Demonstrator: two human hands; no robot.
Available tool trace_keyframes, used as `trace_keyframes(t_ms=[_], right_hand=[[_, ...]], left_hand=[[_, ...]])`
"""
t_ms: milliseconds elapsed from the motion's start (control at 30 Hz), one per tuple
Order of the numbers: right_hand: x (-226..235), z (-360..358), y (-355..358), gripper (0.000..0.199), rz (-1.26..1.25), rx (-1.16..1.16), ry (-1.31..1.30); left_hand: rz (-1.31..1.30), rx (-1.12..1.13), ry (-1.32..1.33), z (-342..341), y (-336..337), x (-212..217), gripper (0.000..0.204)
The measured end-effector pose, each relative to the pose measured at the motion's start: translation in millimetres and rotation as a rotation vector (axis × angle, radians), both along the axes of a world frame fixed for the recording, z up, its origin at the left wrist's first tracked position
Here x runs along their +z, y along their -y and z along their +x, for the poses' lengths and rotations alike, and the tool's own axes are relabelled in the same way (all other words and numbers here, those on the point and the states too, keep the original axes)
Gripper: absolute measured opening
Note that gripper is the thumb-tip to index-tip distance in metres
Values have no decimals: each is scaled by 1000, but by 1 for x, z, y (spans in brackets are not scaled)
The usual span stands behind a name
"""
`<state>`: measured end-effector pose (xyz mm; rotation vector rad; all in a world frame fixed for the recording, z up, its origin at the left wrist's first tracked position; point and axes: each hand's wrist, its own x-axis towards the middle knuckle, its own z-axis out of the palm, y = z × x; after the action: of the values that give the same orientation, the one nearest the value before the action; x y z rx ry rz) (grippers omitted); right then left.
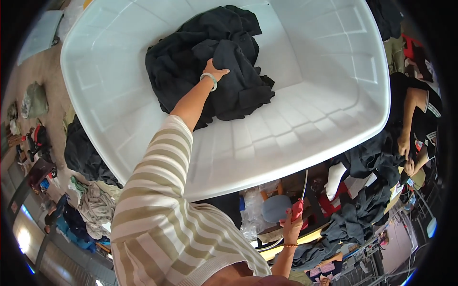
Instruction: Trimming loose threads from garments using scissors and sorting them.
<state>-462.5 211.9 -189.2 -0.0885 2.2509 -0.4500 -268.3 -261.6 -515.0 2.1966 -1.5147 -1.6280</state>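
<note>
My left hand (215,71) reaches into a big white plastic tub and grips a black garment (234,62), its thumb on top and the other fingers partly hidden in the folds. The black cloth lies bunched in the far left part of the white tub (329,95). Outside the near rim, low on the right, my right hand (292,229) is closed around a red handheld tool (297,209). From its top a thin pale rod or tube points up toward the rim; its exact kind is unclear.
A round grey-blue pad (275,209) and clear plastic wrap (253,209) lie beside my right hand. Dark garments (353,221) are heaped at right, near a co-worker's hands (405,155). More black cloth (83,152) and a beige pile (95,207) lie left of the tub.
</note>
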Motion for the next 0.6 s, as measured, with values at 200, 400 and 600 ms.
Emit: trace_keyframes(t_ms=[200,400,600], right_hand=[[10,2,17,25,-6,43,-10],[16,-3,14,30,-67,229,-151],[25,28,21,30,-279,310,-1]], left_hand=[[-93,-177,-63,26,-14,-9,69],[-87,-472,-540,77,-89,158,43],[-42,-397,-771,166,-162,363,28]])
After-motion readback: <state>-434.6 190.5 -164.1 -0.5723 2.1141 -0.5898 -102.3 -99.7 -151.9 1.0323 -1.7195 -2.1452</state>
